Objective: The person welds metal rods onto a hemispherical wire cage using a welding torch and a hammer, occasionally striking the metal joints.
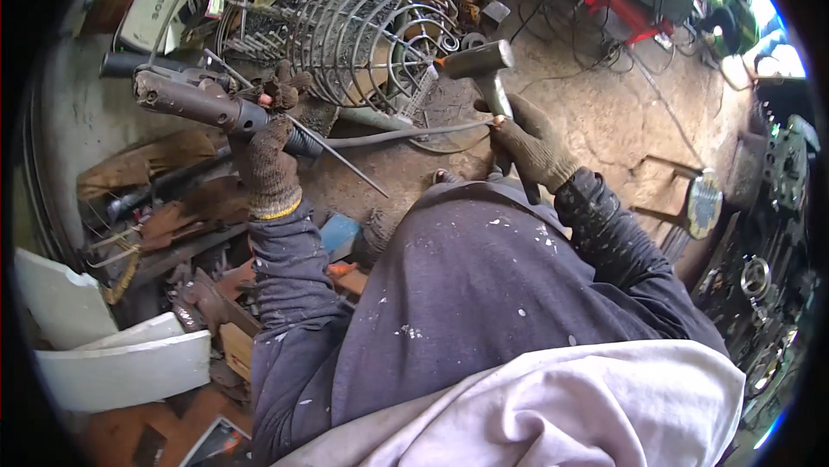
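My left hand (270,169), in a brown knitted glove with a yellow-edged cuff, is closed round a thick, worn brown and black tube-shaped tool (194,104) with holes in its side. A ribbed black sleeve (304,140) shows at the tool's right end. Across it slants a thin metal rod (350,166); whether my fingers also grip this rod I cannot tell. From the sleeve a grey cable (401,134) runs towards my right hand (535,146), also gloved. That hand is closed on a hammer (477,59), its metal head raised up and to the left.
Beyond my hands lies a rounded cage of bent metal bars (371,26). A red-framed machine (617,5) with tangled cables stands at the far right. White boards (129,368) and scrap crowd the lower left; dark metal parts (764,285) line the right.
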Demonstrator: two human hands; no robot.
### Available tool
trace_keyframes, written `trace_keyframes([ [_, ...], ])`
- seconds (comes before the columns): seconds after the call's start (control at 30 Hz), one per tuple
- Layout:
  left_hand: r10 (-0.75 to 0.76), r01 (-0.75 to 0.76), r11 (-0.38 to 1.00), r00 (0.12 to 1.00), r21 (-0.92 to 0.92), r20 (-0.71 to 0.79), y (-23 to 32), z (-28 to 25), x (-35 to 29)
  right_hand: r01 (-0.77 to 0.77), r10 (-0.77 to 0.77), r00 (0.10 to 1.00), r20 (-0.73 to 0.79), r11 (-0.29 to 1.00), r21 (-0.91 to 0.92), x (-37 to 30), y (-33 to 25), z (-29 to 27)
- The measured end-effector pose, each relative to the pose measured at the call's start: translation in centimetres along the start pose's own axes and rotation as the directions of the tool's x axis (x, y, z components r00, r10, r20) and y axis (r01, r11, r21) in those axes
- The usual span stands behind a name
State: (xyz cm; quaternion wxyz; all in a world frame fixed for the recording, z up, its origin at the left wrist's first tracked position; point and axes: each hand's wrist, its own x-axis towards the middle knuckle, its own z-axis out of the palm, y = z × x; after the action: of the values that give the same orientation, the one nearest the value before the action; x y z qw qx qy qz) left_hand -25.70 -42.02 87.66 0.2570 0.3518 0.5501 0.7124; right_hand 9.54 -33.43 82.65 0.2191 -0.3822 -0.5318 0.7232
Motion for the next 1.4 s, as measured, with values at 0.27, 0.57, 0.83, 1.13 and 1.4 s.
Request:
trace_keyframes([
  [0.27, 0.056, -0.019, 0.993, 0.946, -0.119, 0.318, -1.7, 1.9, 4.0, -0.128, 0.094, 0.983, -0.158, 0.967, -0.222, -1.3, 4.9, 1.4],
  [0.57, 0.019, 0.068, 0.973, 0.93, -0.222, 0.368, -4.8, 1.2, 7.5, -0.266, 0.22, 0.942, -0.253, 0.949, -0.166, -2.6, 6.4, 1.0],
  [0.83, -0.038, 0.092, 0.987, 0.928, -0.129, 0.37, -3.8, 2.3, 7.1, -0.315, 0.314, 0.928, -0.199, 0.949, 0.03, -2.5, 5.3, -1.2],
  [1.13, -0.061, 0.128, 0.983, 0.903, -0.132, 0.425, -4.1, 1.9, 7.7, -0.128, 0.132, 0.987, -0.087, 0.99, 0.053, -1.7, 5.2, 1.7],
  [1.4, 0.085, 0.012, 0.977, 0.895, -0.214, 0.437, -4.8, 2.4, 7.2, 0.065, -0.003, 0.979, -0.202, 0.951, 0.301, 0.3, 5.2, 9.3],
])
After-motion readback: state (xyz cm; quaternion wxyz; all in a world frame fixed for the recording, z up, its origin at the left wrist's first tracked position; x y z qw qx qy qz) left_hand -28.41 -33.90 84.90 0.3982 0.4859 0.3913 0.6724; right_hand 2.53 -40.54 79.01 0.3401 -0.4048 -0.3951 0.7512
